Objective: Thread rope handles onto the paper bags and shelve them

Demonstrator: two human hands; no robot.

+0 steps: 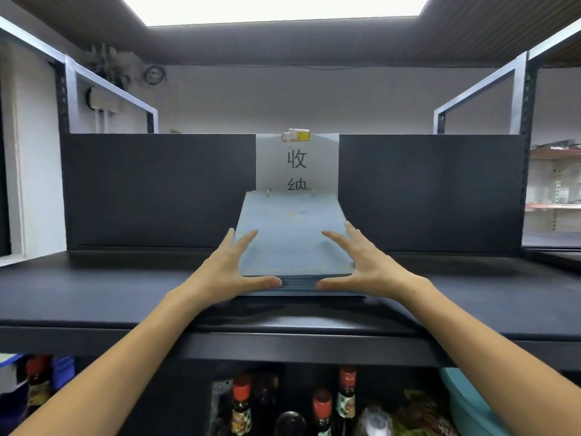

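Two spread hands, left hand (231, 265) and right hand (361, 262), flank flat bags (292, 234) lying lengthwise toward the backboard.

Flat blue paper bags (292, 243) stacked on shelf (125, 294)

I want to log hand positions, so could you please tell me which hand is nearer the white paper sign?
Right, slightly. The right hand is below the white paper sign, fingertips under its right edge; the left hand is further off, lower left.
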